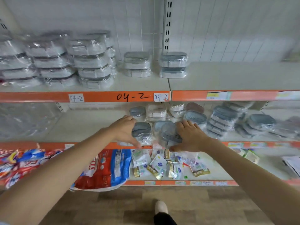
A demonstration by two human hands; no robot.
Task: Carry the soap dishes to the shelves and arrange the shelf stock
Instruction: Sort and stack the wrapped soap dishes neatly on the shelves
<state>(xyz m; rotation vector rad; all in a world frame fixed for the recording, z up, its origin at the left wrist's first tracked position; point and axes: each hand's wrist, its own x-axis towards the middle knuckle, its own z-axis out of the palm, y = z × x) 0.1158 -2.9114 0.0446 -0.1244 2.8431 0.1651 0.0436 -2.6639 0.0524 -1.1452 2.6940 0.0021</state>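
Both my hands reach onto the middle shelf. My left hand lies with straight fingers against the left side of a grey wrapped soap dish stack. My right hand presses with spread fingers on the right side of another grey soap dish pile at the shelf's front edge. More wrapped soap dishes, grey and cream, stand behind them. Further grey stacks sit to the right.
The top shelf carries several plastic-wrapped box stacks on the left and two short stacks near the middle. The bottom shelf holds a red and blue bag and small sachets. My shoe is on the wooden floor.
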